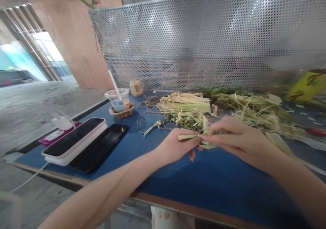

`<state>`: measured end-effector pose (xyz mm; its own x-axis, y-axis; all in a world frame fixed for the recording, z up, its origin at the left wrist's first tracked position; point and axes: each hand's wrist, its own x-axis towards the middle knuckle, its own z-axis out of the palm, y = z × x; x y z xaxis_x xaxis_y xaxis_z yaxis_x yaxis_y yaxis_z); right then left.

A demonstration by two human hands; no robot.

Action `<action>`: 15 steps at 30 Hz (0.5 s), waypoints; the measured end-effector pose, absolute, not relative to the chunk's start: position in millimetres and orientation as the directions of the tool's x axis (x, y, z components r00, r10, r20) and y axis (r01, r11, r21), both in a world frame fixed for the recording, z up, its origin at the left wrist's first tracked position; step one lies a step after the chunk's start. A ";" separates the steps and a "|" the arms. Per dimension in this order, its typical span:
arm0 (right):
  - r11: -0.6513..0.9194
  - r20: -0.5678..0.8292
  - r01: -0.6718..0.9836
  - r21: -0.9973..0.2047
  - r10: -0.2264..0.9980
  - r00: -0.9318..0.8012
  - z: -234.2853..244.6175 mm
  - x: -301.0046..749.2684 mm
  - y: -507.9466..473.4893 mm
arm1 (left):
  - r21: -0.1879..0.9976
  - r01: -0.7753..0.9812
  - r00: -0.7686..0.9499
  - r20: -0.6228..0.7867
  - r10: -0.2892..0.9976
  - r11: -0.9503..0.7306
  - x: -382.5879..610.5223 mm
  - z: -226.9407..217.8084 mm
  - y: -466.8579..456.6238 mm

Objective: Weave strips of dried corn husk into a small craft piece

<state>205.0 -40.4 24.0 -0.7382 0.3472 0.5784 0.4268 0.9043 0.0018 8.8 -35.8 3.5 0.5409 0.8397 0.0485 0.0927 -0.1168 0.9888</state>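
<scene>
My left hand (175, 147) and my right hand (235, 139) meet above the blue table (203, 185), both pinched on a folded pale green leaf strip (187, 137). The strip's free end sticks out to the left, past my left fingers. Just behind my hands lies a small heap of green cuttings (189, 118). Further back is a tidy bundle of pale strips (184, 102).
Loose leaves and stalks (252, 108) spread over the right back of the table. At the left lie a phone on a white power bank (75, 140), a black phone (100, 151), and a plastic cup with a straw (120, 100). A perforated metal screen (203, 39) stands behind.
</scene>
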 end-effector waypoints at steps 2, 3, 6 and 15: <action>0.888 0.615 0.460 -0.026 0.377 -0.692 23.1 203.4 -41.6 | 0.986 0.109 0.538 0.047 0.842 -0.124 8.7 4.2 -36.7; 0.881 0.631 0.472 -0.039 0.388 -0.672 22.7 202.4 -42.2 | 0.985 0.115 0.536 0.047 0.843 -0.128 8.6 4.2 -37.0; 0.882 0.647 0.470 -0.025 0.373 -0.665 21.7 200.3 -42.9 | 0.984 0.110 0.536 0.057 0.842 -0.137 8.2 3.4 -36.8; 0.864 0.523 0.495 0.095 0.380 -0.763 17.7 205.2 -41.0 | 1.000 0.002 0.488 -0.020 0.873 0.022 12.1 4.2 -34.9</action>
